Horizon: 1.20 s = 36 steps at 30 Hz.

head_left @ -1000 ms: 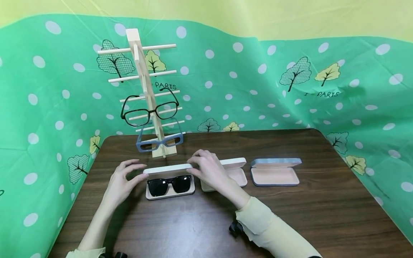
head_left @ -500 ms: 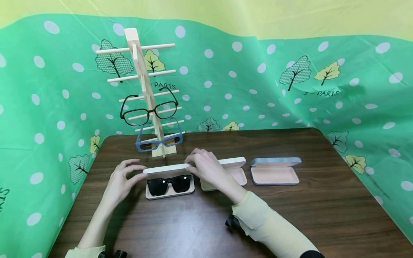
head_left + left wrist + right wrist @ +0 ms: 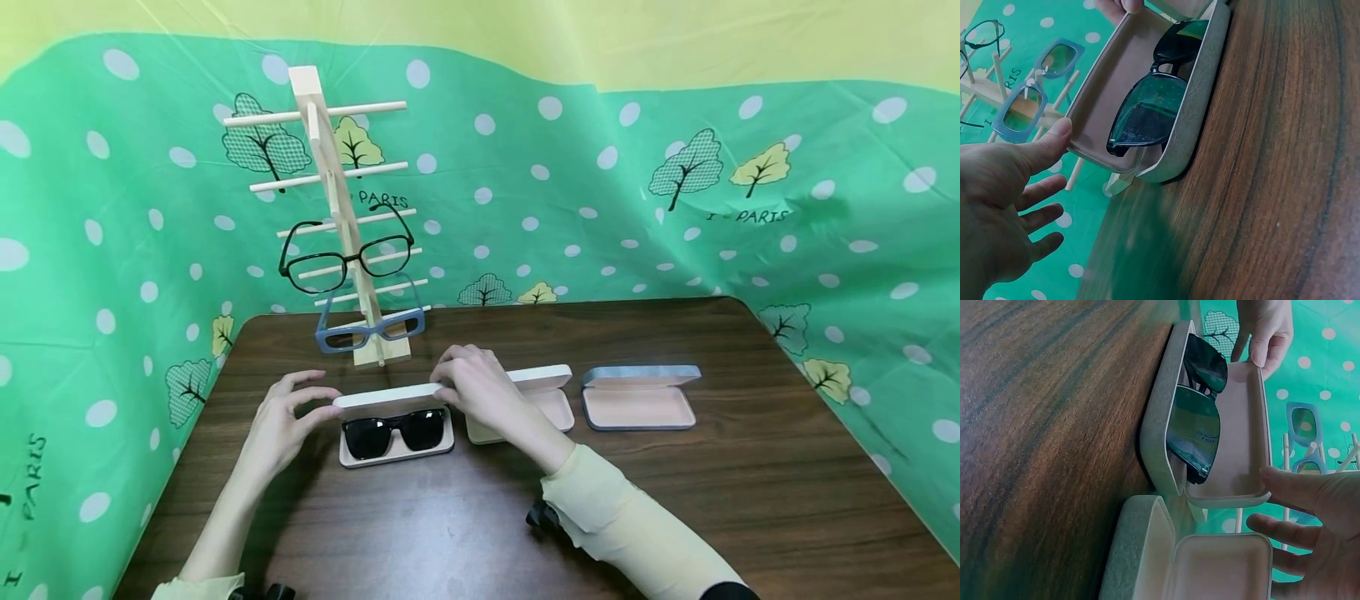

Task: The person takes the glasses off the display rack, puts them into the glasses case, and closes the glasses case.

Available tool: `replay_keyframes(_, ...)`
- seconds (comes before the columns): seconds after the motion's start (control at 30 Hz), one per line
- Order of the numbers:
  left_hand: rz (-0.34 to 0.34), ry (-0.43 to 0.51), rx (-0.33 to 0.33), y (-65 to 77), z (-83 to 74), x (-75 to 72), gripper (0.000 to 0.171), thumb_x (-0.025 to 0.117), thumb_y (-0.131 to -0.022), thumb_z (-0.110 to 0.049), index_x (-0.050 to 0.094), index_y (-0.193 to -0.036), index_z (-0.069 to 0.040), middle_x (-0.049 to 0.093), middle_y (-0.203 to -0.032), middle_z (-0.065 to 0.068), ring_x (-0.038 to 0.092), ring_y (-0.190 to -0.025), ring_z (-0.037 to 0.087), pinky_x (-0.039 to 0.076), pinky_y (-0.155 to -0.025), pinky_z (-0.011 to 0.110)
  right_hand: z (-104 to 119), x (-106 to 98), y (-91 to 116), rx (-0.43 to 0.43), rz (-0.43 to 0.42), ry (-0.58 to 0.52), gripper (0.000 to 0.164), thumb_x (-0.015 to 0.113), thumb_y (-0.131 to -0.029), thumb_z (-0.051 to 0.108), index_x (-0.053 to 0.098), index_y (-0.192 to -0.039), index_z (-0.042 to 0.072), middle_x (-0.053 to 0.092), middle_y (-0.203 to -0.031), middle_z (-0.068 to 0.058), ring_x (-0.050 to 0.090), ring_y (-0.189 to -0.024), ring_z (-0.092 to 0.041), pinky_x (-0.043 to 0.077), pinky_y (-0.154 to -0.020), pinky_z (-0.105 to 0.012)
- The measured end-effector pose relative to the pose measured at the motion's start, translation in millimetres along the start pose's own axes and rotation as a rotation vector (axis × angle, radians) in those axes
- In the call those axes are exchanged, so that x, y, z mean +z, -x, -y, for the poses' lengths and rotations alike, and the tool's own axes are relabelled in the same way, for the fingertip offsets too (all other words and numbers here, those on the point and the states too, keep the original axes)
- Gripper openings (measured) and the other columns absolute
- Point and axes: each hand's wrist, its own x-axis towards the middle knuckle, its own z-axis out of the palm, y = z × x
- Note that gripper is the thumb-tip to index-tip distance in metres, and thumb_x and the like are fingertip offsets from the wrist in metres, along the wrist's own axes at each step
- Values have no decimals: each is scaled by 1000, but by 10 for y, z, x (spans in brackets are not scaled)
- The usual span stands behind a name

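An open white glasses case (image 3: 396, 456) stands on the table, its lid (image 3: 386, 397) raised at the back. Black sunglasses (image 3: 367, 437) lie inside, lenses facing out. At the lid's left corner, the thumb and a finger of my left hand (image 3: 279, 421) pinch the edge; its remaining fingers spread loosely in the left wrist view. My right hand (image 3: 480, 387) pinches the right corner of that lid, the thumb on the edge and the index finger partly hidden behind it. In the right wrist view the sunglasses (image 3: 1194, 428) lean against the lid's inside.
Right of it a second white case (image 3: 551, 408) stands open, partly behind my right arm, then an open blue case (image 3: 637, 410). A wooden stand (image 3: 341, 187) behind bears black-framed glasses (image 3: 352, 258) and blue-framed glasses (image 3: 372, 332). A green cloth (image 3: 517, 200) hangs behind the table (image 3: 420, 533).
The case with the sunglasses has shifted very slightly toward me. My right hand moved a little left early on; both hands stay at the lid's corners.
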Motion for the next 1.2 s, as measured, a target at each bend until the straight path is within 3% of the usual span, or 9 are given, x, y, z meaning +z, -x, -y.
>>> replay_keyframes(0.33,33,-16,-6,93,-76,38,16,82,-86,-17,81,-102,-12,61,-137,20,47,-131,47,38,-102,67,-13,-50,142,-50,-7,38,15,79,-91,24,81,-102,14,71,-118,-8,62,-117,-30,45,-106,-55)
replay_keyframes(0.8,74,-8,69,236,-212,88,17,86,-80,-15,82,-97,-15,63,-134,15,49,-131,43,38,-102,65,-70,-104,444,-131,-26,64,12,82,-88,25,82,-96,16,68,-128,-11,55,-133,-36,40,-114,-58)
replay_keyframes(1.0,113,-8,58,286,-270,93,15,87,-79,-19,82,-93,-22,64,-135,11,47,-134,40,37,-104,66,-86,-120,562,-167,-36,69,10,82,-88,23,82,-94,15,67,-130,-14,50,-139,-45,40,-115,-60)
replay_keyframes(1.2,122,-32,89,329,-334,96,17,89,-76,-23,82,-89,-30,66,-132,5,50,-130,33,39,-102,58,-99,-141,669,-157,-20,30,8,83,-87,21,82,-92,15,63,-140,-16,43,-147,-45,36,-118,-63)
